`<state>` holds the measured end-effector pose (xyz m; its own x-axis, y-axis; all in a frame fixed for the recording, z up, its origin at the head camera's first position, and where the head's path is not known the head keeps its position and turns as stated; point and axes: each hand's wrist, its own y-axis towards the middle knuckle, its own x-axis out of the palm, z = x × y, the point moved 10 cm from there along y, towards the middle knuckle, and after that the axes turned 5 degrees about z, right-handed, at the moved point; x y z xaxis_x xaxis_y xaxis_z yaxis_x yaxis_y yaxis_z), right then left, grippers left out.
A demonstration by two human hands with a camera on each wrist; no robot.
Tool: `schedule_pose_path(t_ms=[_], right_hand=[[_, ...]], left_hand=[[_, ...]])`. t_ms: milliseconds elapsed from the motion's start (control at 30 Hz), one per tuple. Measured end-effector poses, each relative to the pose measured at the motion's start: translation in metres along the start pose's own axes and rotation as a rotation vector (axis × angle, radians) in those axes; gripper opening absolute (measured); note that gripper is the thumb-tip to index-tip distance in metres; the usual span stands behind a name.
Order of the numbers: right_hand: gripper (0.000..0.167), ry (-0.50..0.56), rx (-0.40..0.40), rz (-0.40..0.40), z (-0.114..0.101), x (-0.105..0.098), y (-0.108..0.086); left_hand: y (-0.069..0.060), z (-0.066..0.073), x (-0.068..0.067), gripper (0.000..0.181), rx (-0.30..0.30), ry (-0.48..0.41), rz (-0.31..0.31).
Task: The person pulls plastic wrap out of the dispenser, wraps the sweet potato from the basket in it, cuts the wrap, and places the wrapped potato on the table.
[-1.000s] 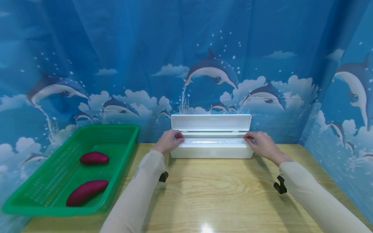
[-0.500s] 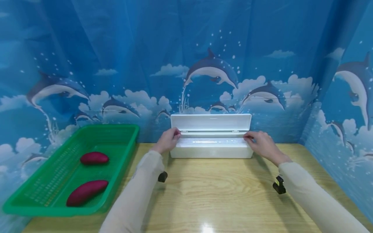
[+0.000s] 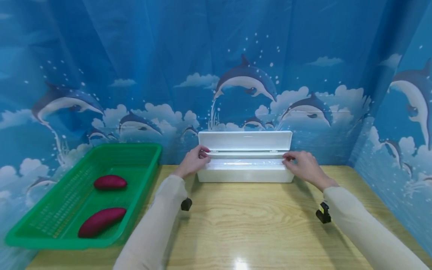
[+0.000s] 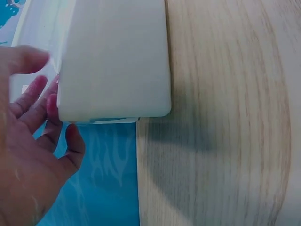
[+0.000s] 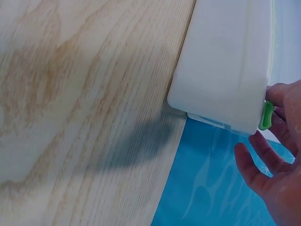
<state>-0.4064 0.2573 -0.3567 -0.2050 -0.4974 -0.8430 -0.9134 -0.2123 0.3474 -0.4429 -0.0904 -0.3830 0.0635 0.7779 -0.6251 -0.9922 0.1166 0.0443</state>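
Note:
A long white box (image 3: 244, 176), apparently a cling film dispenser, stands at the far edge of the table with its lid (image 3: 244, 141) tipped up. Shiny clear film (image 3: 244, 162) lies along its opening. At the box's left end is my left hand (image 3: 193, 162); in the left wrist view its thumb is apart from the loosely bent fingers, which touch the box edge. My right hand (image 3: 305, 168) is at the right end. There, in the right wrist view, its thumb and forefinger pinch a small green tab (image 5: 266, 116) at the box's rim; the other fingers hang free.
Left of the box a green plastic basket (image 3: 156, 157) holds two purple sweet potatoes, one (image 3: 110, 182) farther back and one (image 3: 101, 222) nearer. The wooden table (image 3: 246, 221) ends against a blue dolphin-print curtain (image 3: 162, 56).
My left hand has loosened its fingertips and drawn slightly left from the film at the box's left end. The right hand stays at the right end, nearly still.

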Motion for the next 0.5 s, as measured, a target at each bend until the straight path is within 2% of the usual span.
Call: schedule_pose_path(t_ms=[100, 200, 367, 500], right_hand=[[0.029, -0.001, 0.013, 0.013, 0.001, 0.0, 0.001], [0.027, 0.007, 0.021, 0.03, 0.003, 0.001, 0.001], [0.023, 0.048, 0.027, 0.088, 0.006, -0.002, 0.0], [0.024, 0.1, 0.076, 0.13, 0.014, -0.006, 0.0]], left_hand=[[-0.001, 0.001, -0.002, 0.037, 0.024, 0.019, 0.011], [0.0, -0.001, -0.004, 0.032, 0.034, 0.036, 0.032], [0.002, -0.006, -0.009, 0.025, 0.014, -0.034, 0.098], [0.002, -0.007, -0.013, 0.025, 0.01, -0.092, 0.166]])
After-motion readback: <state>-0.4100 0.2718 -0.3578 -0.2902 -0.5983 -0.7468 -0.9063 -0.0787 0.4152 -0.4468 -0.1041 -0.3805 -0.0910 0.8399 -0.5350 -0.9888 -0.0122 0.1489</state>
